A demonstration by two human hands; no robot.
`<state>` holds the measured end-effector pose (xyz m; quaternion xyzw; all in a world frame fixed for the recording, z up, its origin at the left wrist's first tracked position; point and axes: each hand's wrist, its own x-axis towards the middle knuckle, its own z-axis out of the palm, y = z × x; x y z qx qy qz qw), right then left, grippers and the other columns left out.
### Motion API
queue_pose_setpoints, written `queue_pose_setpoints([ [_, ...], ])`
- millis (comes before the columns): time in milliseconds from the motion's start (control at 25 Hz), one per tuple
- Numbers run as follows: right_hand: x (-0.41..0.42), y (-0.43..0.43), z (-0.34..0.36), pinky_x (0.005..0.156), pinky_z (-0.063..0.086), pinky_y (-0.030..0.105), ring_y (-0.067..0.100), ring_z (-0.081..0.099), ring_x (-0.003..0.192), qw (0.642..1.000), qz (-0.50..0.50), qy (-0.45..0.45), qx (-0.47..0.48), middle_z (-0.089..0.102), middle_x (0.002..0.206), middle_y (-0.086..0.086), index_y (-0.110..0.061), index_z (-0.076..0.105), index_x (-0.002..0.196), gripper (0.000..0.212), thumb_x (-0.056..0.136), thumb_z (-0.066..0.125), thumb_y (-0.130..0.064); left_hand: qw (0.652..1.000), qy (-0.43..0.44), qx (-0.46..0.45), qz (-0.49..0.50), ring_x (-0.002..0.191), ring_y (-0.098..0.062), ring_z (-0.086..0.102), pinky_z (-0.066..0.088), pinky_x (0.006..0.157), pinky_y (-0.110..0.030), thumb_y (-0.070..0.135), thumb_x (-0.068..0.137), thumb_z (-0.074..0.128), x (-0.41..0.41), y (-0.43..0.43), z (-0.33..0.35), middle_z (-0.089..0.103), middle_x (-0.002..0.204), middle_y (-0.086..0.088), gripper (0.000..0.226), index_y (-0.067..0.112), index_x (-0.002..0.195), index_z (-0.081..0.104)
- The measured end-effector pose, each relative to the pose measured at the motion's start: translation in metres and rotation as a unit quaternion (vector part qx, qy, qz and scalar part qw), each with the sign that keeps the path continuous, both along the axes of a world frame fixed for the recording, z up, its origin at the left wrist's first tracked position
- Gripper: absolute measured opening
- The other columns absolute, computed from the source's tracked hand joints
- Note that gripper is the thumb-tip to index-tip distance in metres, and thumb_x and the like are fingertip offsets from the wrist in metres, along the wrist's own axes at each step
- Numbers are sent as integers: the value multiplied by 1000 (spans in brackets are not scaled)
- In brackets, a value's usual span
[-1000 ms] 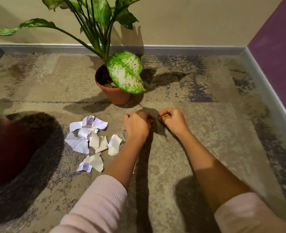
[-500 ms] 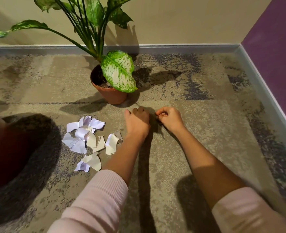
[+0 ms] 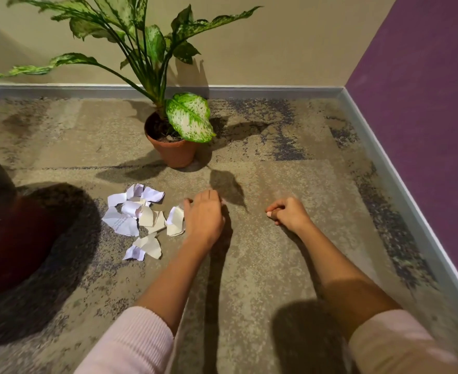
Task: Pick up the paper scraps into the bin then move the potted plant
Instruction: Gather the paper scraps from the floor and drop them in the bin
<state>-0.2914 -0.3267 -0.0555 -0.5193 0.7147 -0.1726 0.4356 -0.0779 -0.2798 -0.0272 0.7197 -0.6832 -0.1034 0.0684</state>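
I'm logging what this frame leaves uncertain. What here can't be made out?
Head view:
Bin: cut off by the left edge, dark and blurred; opening unseen.
Left hand: its back hides the palm, so whether it holds a scrap is unclear.
Right hand: fingers curled; anything pinched is too small to tell.
Scraps: the print on one is too small to read.
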Motion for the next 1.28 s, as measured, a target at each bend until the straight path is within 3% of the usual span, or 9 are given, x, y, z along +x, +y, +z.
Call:
queue_pose_setpoints([
  [80, -9, 16, 1, 54, 46, 25, 14, 53, 54, 1000, -8, -1, 4, 62, 62, 3, -11, 69, 75, 16, 84, 66, 1, 1000, 7, -11, -1, 116, -26, 49, 33, 96, -45, 21, 90, 52, 8, 7, 7, 55, 122, -6, 26, 15, 115, 50],
  [280, -19, 41, -4, 69, 58, 34, 18, 61, 64, 993, -103, -59, -17, 68, 75, 6, -16, 71, 73, 21, 83, 66, 3, 998, 26, -52, 15, 109, -23, 52, 32, 93, -42, 23, 91, 52, 33, 32, 13, 58, 112, -2, 17, 19, 107, 56],
  [400, -31, 49, 1, 58, 56, 27, 18, 60, 65, 959, -230, -157, -47, 66, 80, 11, -7, 72, 84, 12, 84, 65, 2, 995, 53, -78, 30, 106, -20, 52, 29, 90, -38, 23, 93, 51, 45, 45, 15, 57, 109, 0, 12, 20, 103, 58],
  [480, -42, 52, 4, 53, 54, 25, 18, 59, 63, 950, -267, -154, -56, 64, 78, 10, -6, 72, 89, 11, 85, 65, 1, 995, 56, -75, 35, 107, -21, 51, 30, 92, -40, 24, 92, 53, 50, 51, 14, 56, 111, 0, 14, 20, 104, 58],
  [600, -52, 60, 5, 52, 56, 25, 18, 58, 56, 971, -229, -47, -42, 67, 81, 10, -2, 72, 94, 11, 86, 65, 0, 996, 47, -67, 30, 110, -23, 50, 31, 96, -44, 28, 93, 54, 49, 58, 11, 56, 116, -2, 19, 18, 109, 57],
  [720, -49, 71, 1, 76, 56, 36, 21, 63, 71, 986, -153, 40, -44, 71, 91, 10, -4, 74, 91, 9, 83, 69, -3, 997, 41, -67, 25, 112, -24, 51, 31, 95, -43, 28, 93, 55, 45, 60, 6, 57, 117, -2, 19, 19, 109, 58],
  [800, -46, 77, 1, 89, 53, 34, 21, 66, 87, 988, -120, 78, -58, 73, 95, 7, -7, 75, 92, 11, 82, 71, -6, 996, 55, -70, 30, 111, -24, 51, 30, 92, -41, 28, 93, 53, 44, 63, 3, 57, 115, -1, 17, 19, 107, 58],
  [1040, 9, 89, 8, 74, 46, 21, 14, 64, 80, 994, -31, 71, -73, 72, 89, 1, -12, 76, 92, 11, 84, 69, -8, 993, 64, -70, 65, 109, -24, 51, 31, 92, -42, 31, 94, 53, 54, 72, -3, 57, 113, -3, 22, 17, 109, 60],
  [1280, 93, 87, 6, 75, 57, 30, 9, 64, 72, 991, 89, 65, -71, 68, 77, -8, -20, 75, 89, 14, 84, 67, -11, 990, 24, -81, 109, 113, -26, 46, 30, 94, -44, 33, 92, 57, 74, 83, 0, 55, 120, -4, 24, 19, 110, 63],
])
